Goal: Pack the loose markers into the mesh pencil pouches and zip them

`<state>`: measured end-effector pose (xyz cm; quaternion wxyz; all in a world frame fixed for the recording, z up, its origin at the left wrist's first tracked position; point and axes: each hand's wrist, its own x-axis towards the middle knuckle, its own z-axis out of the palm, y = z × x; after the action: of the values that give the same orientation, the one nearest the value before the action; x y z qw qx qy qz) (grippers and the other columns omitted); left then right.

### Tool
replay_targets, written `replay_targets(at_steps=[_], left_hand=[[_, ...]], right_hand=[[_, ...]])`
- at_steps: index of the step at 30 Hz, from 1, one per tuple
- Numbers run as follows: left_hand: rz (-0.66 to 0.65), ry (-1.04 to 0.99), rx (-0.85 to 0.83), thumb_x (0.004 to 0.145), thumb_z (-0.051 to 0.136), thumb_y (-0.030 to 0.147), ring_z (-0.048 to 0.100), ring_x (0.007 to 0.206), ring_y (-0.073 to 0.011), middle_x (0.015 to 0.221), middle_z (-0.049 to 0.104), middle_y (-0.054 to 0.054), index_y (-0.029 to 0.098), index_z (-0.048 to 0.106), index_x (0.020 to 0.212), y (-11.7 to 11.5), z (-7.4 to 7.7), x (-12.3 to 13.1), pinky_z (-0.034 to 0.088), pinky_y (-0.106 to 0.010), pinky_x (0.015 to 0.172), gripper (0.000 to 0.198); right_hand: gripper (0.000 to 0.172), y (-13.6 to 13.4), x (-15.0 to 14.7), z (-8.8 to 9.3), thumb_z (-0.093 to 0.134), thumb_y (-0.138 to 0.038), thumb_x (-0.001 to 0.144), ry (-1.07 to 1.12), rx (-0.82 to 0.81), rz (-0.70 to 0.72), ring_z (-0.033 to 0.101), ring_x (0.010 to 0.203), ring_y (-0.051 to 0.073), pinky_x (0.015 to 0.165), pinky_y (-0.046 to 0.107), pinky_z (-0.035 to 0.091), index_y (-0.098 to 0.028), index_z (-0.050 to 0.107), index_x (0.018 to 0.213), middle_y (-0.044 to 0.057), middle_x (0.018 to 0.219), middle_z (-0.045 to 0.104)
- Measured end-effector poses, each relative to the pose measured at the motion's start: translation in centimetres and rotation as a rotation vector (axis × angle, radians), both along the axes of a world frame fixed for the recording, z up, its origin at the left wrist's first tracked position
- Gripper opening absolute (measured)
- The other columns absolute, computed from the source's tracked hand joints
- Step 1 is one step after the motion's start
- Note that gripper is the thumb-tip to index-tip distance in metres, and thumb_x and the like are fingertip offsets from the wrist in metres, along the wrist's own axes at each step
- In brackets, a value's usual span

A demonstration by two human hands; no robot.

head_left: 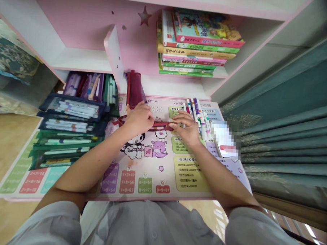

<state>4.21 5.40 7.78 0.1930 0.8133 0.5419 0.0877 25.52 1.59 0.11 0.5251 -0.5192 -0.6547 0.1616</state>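
Note:
A dark red pencil pouch (160,125) lies flat on the printed desk mat (147,172) in the middle of the desk. My left hand (138,117) is curled over its left end and grips it. My right hand (186,128) pinches the pouch's right end, with its fingers bent. Just right of that hand lies a loose row of several marker pens (199,115) with white barrels and coloured caps. A second dark red pouch (134,88) stands upright against the back of the desk.
Stacked blue and green pen pouches (68,131) fill the desk's left side, with more behind them (85,86). A pile of books (195,44) sits on the pink shelf above. A blurred-out rectangular object (225,138) lies at the right. Teal curtains (290,135) hang beside the desk.

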Motion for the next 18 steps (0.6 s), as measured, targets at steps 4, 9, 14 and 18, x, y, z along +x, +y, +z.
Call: replay_targets(at_steps=[4, 9, 14, 18], left_hand=[[0.009, 0.011, 0.011, 0.086, 0.052, 0.024, 0.035, 0.141, -0.0356, 0.135, 0.06, -0.004, 0.021, 0.065, 0.067, 0.1, -0.3, -0.3, 0.011, -0.075, 0.112, 0.023], [0.021, 0.01, 0.009, 0.086, 0.053, 0.023, 0.034, 0.142, -0.0332, 0.134, 0.061, -0.006, 0.021, 0.065, 0.067, 0.1, -0.3, -0.6, 0.01, -0.073, 0.114, 0.022], [0.019, 0.005, 0.035, 0.085, 0.053, 0.024, 0.036, 0.141, -0.0328, 0.13, 0.064, -0.006, 0.021, 0.065, 0.066, 0.2, -0.6, -1.1, 0.011, -0.071, 0.114, 0.023], [0.021, -0.005, 0.036, 0.085, 0.053, 0.025, 0.037, 0.14, -0.0331, 0.128, 0.065, -0.005, 0.021, 0.065, 0.064, 0.2, -0.7, -1.4, 0.01, -0.072, 0.114, 0.025]], right_hand=[[0.011, 0.0, 0.0, 0.2, 0.079, -0.024, 0.07, 0.006, -0.02, -0.002, 0.064, 0.11, 0.023, 0.105, 0.052, 0.048, -0.031, 0.071, 0.066, -0.004, 0.085, 0.073], [0.012, 0.0, 0.0, 0.3, 0.08, -0.022, 0.068, 0.003, -0.036, -0.011, 0.064, 0.11, 0.023, 0.104, 0.053, 0.048, -0.03, 0.07, 0.066, -0.004, 0.085, 0.074], [0.011, 0.0, 0.0, 0.2, 0.08, -0.023, 0.068, 0.021, -0.009, -0.011, 0.064, 0.109, 0.023, 0.104, 0.053, 0.048, -0.029, 0.071, 0.066, -0.003, 0.084, 0.074], [0.012, -0.1, 0.0, 0.1, 0.08, -0.023, 0.069, 0.014, -0.015, -0.019, 0.064, 0.11, 0.023, 0.106, 0.054, 0.047, -0.031, 0.071, 0.067, -0.004, 0.084, 0.074]])
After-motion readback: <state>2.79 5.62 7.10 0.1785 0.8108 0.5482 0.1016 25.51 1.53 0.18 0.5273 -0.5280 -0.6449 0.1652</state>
